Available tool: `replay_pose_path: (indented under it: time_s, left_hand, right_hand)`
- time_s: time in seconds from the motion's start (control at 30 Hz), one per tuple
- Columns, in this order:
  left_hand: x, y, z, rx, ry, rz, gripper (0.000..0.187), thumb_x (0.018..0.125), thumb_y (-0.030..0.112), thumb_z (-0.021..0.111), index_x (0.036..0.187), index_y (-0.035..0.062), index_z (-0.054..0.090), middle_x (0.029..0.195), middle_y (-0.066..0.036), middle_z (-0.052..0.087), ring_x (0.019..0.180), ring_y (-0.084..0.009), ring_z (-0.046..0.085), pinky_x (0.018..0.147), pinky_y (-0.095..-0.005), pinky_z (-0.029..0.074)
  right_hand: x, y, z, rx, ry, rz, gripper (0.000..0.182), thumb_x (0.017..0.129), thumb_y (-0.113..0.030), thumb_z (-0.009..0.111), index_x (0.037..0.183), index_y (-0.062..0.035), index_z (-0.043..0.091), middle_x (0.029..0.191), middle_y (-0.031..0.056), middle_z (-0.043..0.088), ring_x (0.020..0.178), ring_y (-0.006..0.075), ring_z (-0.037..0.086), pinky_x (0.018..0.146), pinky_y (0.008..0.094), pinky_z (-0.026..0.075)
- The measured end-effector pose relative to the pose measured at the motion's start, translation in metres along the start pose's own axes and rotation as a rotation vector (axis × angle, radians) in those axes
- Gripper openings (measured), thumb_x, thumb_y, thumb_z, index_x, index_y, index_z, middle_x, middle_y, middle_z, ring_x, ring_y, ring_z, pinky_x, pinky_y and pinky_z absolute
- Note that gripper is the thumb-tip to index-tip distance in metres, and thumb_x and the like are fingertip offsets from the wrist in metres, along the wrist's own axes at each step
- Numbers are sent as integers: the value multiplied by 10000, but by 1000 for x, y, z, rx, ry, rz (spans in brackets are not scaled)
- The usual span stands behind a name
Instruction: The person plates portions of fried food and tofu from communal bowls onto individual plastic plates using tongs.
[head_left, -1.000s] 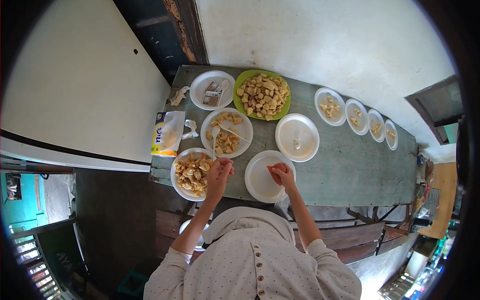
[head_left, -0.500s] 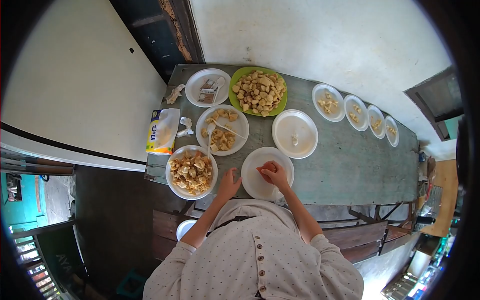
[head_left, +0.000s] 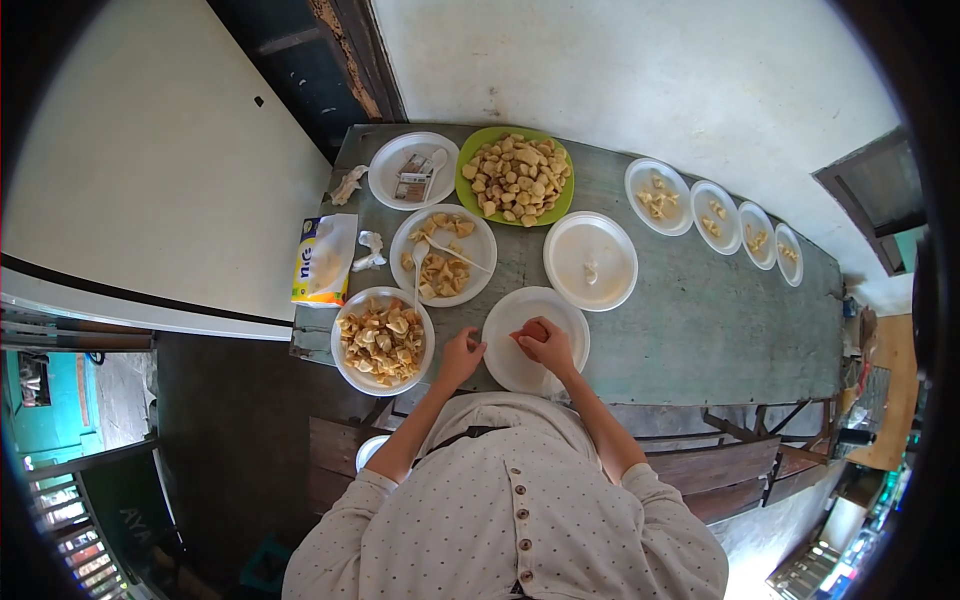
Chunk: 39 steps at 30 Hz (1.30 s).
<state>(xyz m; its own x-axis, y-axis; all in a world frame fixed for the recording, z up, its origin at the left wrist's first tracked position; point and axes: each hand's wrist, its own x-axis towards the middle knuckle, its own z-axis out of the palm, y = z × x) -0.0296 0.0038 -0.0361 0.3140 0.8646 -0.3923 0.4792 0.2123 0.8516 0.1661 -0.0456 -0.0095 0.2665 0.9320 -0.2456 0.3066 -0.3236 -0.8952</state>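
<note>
My right hand is closed on a small reddish-brown object above the near white plate. My left hand is at that plate's left edge, fingers bent toward one another; whether something small lies between them cannot be made out. Left of it stands a white plate heaped with pale yellow-brown pieces. Behind my left hand is a plate with fewer pieces and two white plastic spoons. A white plate with a small whitish lump lies just beyond the near plate.
A green plate piled with chunks is at the back, beside a white plate with small packets. A tissue pack and crumpled tissues are left. Several small plates of pieces line the wall side. A bench is below.
My left hand's fingers have come closer together. The right hand keeps its hold on the reddish-brown object, with its fingers slightly shifted. The whole view has moved a little.
</note>
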Motion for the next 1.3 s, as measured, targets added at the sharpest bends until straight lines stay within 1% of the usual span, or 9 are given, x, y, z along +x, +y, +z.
replay_pose_path:
  time_s: [0.03, 0.1, 0.2, 0.27, 0.47, 0.63, 1.13, 1.2, 1.3]
  left_hand:
    - [-1, 1, 0, 1, -1, 0, 371, 756, 166, 622, 1064, -15, 524, 692, -113, 621, 587, -209, 612, 574, -311, 479]
    - [-1, 1, 1, -50, -5, 22, 324, 762, 139, 620, 1033, -21, 545, 666, -104, 623, 524, -168, 602, 508, -279, 473]
    - [0, -2, 1, 22, -35, 63, 308, 781, 106, 601, 1050, -27, 533, 702, -109, 625, 565, -145, 608, 485, -258, 501]
    - [0, 0, 1, -11, -41, 49, 301, 781, 98, 599, 1047, -29, 534, 697, -109, 625, 563, -145, 608, 484, -258, 501]
    - [0, -3, 3, -59, -35, 47, 271, 778, 82, 600, 1016, -33, 545, 674, -107, 626, 535, -148, 605, 469, -258, 487]
    - [-1, -4, 5, -84, -15, 39, 250, 777, 81, 603, 995, -31, 554, 653, -105, 625, 510, -153, 602, 458, -259, 478]
    - [-2, -2, 4, -89, -33, 31, 241, 793, 78, 587, 1003, -32, 547, 667, -104, 621, 530, -146, 602, 463, -256, 481]
    - [-2, -2, 3, -74, -61, 20, 238, 802, 91, 579, 1002, -28, 529, 693, -106, 620, 561, -145, 605, 479, -250, 486]
    - [-2, -2, 4, -85, -43, 32, 240, 794, 82, 588, 1001, -33, 543, 673, -106, 622, 540, -148, 605, 463, -257, 483]
  right_hand:
    - [0, 1, 1, 3, 2, 11, 284, 663, -196, 661, 897, -48, 596, 804, 101, 632, 741, 198, 611, 685, 305, 477]
    - [0, 0, 0, 6, 4, 18, 281, 662, -199, 660, 892, -49, 597, 801, 100, 632, 738, 197, 611, 682, 304, 476]
    - [-2, -5, -3, -12, -15, 33, 276, 664, -167, 667, 895, -37, 591, 799, 88, 613, 727, 169, 580, 683, 288, 470]
    - [-2, -5, -3, -21, -21, 75, 272, 660, -200, 659, 877, -49, 595, 784, 109, 629, 734, 212, 611, 678, 314, 474]
    - [-1, 6, -1, -18, 28, 19, 262, 657, -195, 655, 866, -49, 594, 774, 109, 626, 721, 225, 608, 672, 321, 473]
    - [-3, 3, -3, -32, 11, 14, 261, 658, -190, 652, 871, -50, 593, 776, 113, 625, 722, 226, 608, 676, 320, 474]
    - [-2, 3, -4, -31, 3, 25, 263, 661, -181, 646, 883, -50, 596, 780, 115, 628, 726, 223, 611, 666, 316, 476]
    - [-1, 3, -4, -33, 7, 16, 263, 661, -179, 644, 884, -49, 595, 779, 116, 628, 724, 224, 611, 665, 317, 476]
    - [-2, 1, -6, -22, -28, 45, 270, 666, -169, 638, 886, -23, 586, 779, 100, 605, 726, 189, 581, 686, 297, 464]
